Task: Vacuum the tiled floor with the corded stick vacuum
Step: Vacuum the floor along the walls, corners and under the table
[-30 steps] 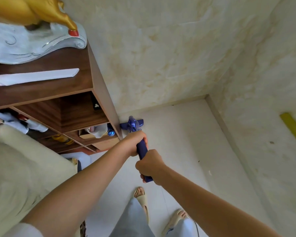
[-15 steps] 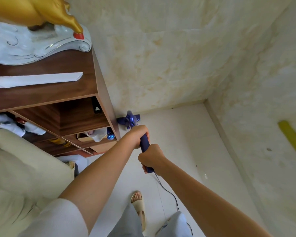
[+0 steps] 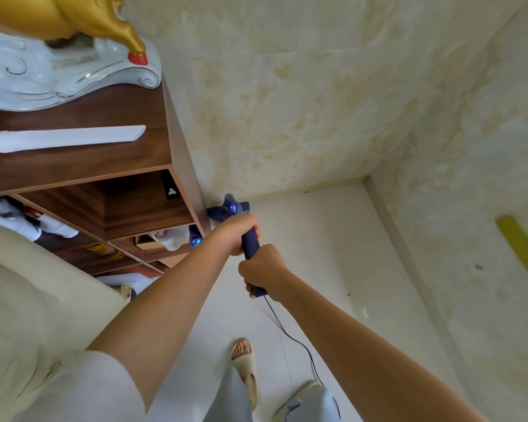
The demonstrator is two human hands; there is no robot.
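Evidently the job is under way rather than finished: the corded stick vacuum (image 3: 250,245) is down on the tiled floor (image 3: 326,254), its blue head (image 3: 228,207) pushed into the far corner at about 12 o'clock from the person's feet, just beside the foot of the wooden shelf unit (image 3: 110,166) and close to the skirting of the wall (image 3: 287,102). The left hand (image 3: 237,234) is wrapped around the upper part of the dark blue handle, and the right hand (image 3: 264,271) is clenched around the handle's lower end, nearest the body, so both grip the same tool. From that end the cord (image 3: 290,333) trails back towards 6 o'clock, passing between the two sandalled feet. How much floor has been covered cannot be read from the tiles themselves; I judge that the strip along the wall at 3 o'clock is still to do, since a few small specks (image 3: 365,313) lie there well apart from the head. Counting: one vacuum, one cord, two hands on it, two feet in sandals, one shelf unit with several open compartments. On top of the unit, at 10 o'clock, stand one gold figurine (image 3: 73,16) on a white base and one flat white strip (image 3: 64,138). A cream sofa arm (image 3: 28,300) sits at 8 o'clock.
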